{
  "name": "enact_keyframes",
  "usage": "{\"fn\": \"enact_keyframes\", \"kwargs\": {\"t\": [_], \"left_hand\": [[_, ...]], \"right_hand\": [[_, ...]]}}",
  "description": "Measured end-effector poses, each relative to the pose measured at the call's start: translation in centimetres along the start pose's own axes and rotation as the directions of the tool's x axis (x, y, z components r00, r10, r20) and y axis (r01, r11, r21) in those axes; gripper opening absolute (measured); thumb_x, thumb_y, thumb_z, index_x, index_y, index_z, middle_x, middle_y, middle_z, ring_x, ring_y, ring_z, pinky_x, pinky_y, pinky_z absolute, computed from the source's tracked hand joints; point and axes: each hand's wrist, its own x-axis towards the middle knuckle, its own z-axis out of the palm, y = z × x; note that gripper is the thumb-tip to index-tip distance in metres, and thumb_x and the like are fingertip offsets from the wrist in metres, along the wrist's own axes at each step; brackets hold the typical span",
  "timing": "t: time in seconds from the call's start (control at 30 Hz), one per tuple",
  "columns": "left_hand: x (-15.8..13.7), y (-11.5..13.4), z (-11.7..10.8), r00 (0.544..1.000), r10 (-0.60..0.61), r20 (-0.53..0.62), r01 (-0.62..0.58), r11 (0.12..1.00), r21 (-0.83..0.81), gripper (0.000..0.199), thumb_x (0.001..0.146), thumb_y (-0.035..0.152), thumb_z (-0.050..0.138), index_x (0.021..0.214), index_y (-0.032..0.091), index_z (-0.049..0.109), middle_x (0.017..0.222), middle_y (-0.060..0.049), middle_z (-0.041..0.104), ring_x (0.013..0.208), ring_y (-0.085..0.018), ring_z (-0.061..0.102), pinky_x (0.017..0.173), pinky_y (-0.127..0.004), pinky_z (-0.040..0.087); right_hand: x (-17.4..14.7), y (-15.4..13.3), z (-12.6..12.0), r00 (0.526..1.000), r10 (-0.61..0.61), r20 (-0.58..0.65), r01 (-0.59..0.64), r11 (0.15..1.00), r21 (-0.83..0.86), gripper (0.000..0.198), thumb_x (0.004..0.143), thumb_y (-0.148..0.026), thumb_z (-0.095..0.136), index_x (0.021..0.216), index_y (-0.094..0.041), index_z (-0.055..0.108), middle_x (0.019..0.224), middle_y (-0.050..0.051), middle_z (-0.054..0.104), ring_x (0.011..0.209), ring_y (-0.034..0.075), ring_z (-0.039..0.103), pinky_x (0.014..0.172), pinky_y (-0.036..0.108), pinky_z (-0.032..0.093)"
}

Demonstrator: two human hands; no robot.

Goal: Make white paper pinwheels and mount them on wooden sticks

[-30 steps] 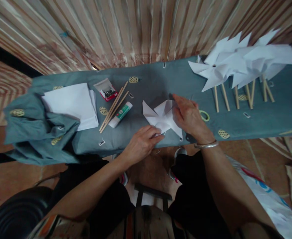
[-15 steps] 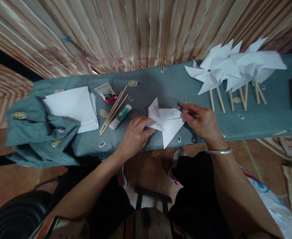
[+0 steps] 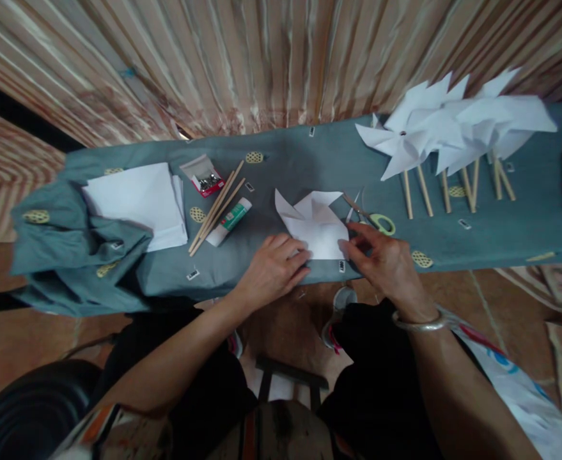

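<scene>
Basically, it comes down to the white folded-paper pinwheel blank [image 3: 316, 230] sitting between two grips, on the near part of the grey-green cloth-covered bench [image 3: 281, 160]. Left hand [image 3: 273, 265] is at its near-left side, fingertips on the paper; right hand [image 3: 383, 262] is at its right edge, thumb tip on the paper near the near-right corner. So from the left grip the blank lies right and slightly away; from the right grip, left and slightly away. Neither is clearly nearer overall, but the right owns that near-right corner.

No real long axis: about as wide as deep. Straight near edge runs left-right between the hands, roughly along the bench front. Flaps rise at the left and far sides; near-right part looks flatter.

Grip state: right thumb and index look slightly apart; can't tell if paper is pinched between. Left fingers rest on the paper; can't tell if the thumb is under it.

Watch the scissors with light-green handles [image 3: 371, 218]: just beyond the right fingers, long axis diagonal, handles right, blades aimed far-left, close by the blank's right side. Right hand is clearly nearer. Contact unclear.
</scene>
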Motion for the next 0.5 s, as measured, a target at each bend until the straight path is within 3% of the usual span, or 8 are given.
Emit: {"fn": "enact_keyframes", "kwargs": {"t": [0.13, 0.3, 0.5], "left_hand": [[0.14, -0.37, 0.63, 1.000, -0.021, 0.018, 0.021, 0.999, 0.026, 0.020, 0.096, 0.026, 0.051, 0.106, 0.014, 0.064, 0.103, -0.009, 0.067, 0.093, -0.021, 0.059, 0.080, -0.035, 0.048], [0.33, -0.54, 0.72, 1.000, -0.018, 0.023, 0.017, 0.999, 0.036, 0.021, 0.098, 0.024, 0.047, 0.099, 0.014, 0.066, 0.095, -0.007, 0.068, 0.086, -0.018, 0.060, 0.075, -0.031, 0.051], [0.22, -0.68, 0.98, 0.999, -0.038, -0.039, 0.038, 0.999, 0.022, 0.021, 0.098, 0.022, 0.047, 0.098, 0.013, 0.067, 0.094, -0.007, 0.070, 0.084, -0.017, 0.063, 0.073, -0.028, 0.053]], "right_hand": [[0.06, 0.07, -0.17, 0.998, -0.016, -0.056, 0.015, 1.000, -0.007, 0.039, 0.090, -0.044, 0.057, 0.117, -0.017, 0.068, 0.084, 0.007, 0.077, 0.072, 0.025, 0.072, 0.068, 0.037, 0.056], [0.07, -0.08, -0.55, 0.977, -0.110, -0.183, 0.125, 0.989, 0.076, 0.029, 0.093, -0.033, 0.052, 0.112, -0.020, 0.069, 0.107, 0.011, 0.075, 0.101, 0.029, 0.070, 0.091, 0.046, 0.053], [0.12, -0.07, -0.29, 0.974, -0.185, -0.133, 0.214, 0.943, 0.257, 0.027, 0.092, -0.024, 0.051, 0.111, -0.024, 0.070, 0.136, 0.010, 0.059, 0.127, 0.027, 0.056, 0.107, 0.050, 0.044]]}}
